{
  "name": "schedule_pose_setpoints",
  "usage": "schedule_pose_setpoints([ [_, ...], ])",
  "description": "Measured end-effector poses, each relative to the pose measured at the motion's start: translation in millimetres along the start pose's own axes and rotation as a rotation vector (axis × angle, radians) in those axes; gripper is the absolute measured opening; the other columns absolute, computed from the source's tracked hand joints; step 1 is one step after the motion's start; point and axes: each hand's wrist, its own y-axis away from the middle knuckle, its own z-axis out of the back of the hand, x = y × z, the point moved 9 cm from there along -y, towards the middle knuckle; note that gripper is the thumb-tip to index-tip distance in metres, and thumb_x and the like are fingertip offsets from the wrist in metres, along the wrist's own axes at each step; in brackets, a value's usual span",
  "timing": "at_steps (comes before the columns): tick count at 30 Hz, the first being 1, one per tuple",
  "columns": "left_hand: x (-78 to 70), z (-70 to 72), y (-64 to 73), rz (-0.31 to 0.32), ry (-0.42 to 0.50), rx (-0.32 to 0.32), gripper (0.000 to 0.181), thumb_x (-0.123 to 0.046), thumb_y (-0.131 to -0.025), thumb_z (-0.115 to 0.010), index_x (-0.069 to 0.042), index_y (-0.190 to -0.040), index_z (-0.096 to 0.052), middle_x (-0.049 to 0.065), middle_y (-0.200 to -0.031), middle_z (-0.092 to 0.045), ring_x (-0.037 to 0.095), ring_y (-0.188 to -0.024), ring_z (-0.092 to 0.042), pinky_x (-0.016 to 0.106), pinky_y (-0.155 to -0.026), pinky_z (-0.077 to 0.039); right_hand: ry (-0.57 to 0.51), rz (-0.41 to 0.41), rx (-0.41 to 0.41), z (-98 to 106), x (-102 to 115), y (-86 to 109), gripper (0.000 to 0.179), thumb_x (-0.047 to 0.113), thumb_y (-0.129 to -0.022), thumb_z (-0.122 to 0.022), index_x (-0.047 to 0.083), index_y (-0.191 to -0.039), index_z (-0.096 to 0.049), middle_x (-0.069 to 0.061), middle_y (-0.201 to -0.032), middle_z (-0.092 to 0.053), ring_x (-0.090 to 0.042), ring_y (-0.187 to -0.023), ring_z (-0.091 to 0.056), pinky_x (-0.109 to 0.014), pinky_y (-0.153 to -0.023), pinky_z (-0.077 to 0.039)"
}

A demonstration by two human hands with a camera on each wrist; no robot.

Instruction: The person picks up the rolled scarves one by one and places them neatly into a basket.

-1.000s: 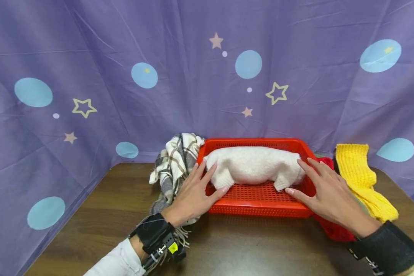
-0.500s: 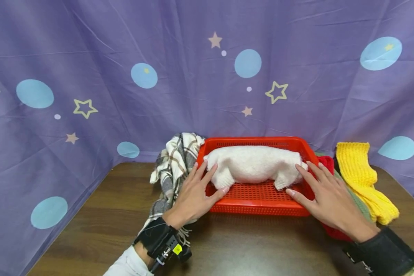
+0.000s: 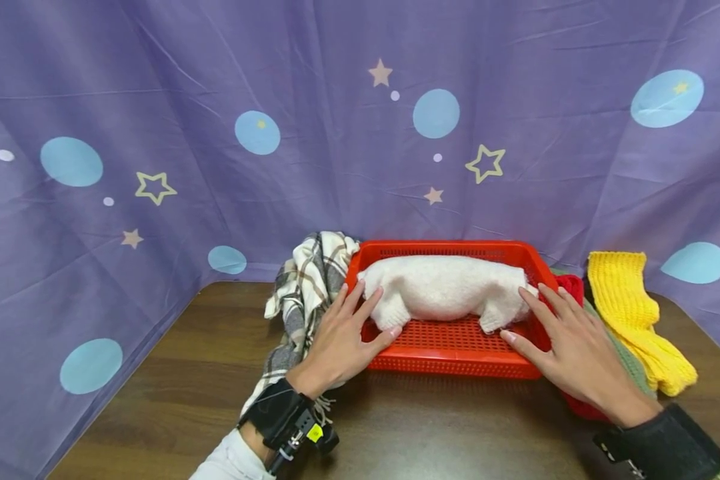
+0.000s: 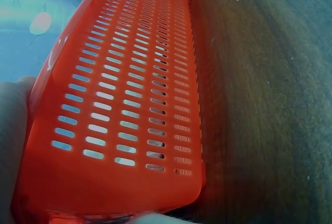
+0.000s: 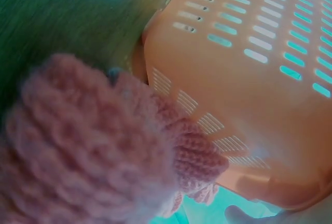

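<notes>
A folded, fuzzy white knit garment (image 3: 447,287) lies lengthwise in a red plastic basket (image 3: 456,358) with slotted sides. Over the basket's left end, my left hand (image 3: 343,339) is spread, its fingertips close to the garment and its thumb by the front rim. My right hand (image 3: 579,353) lies across the right end in the same way, fingers spread near the garment's other end. Neither hand curls round anything in the head view. Only a blurred edge of the left hand shows in the left wrist view, beside the basket's slotted wall (image 4: 111,182).
A plaid fringed scarf (image 3: 312,273) lies left of the basket, partly beneath my left forearm. To the right are a red knit piece (image 3: 570,288), a green one (image 3: 635,367) and a yellow ribbed knit (image 3: 627,300). A purple curtain (image 3: 336,133) hangs behind the wooden table (image 3: 174,373).
My right hand has shifted slightly toward me on the basket's right end, and more of the green knit shows beside it. The left hand, basket and white garment stay in place.
</notes>
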Motion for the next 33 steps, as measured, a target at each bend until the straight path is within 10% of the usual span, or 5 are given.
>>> schedule_pose_setpoints([
  [33, -2.7, 1.1, 0.2, -0.026, -0.005, -0.020, 0.074, -0.059, -0.094, -0.056, -0.021, -0.156, -0.042, 0.017, -0.164, -0.027, 0.043, -0.152, -0.017, 0.064, -0.115, -0.024, 0.014, -0.023, 0.000, -1.7, -2.1, 0.4, 0.083, 0.058, -0.087, -0.068, 0.008, -0.149, -0.047, -0.029, -0.149, -0.042, -0.051, -0.138, -0.032, -0.076, -0.104, -0.023],
])
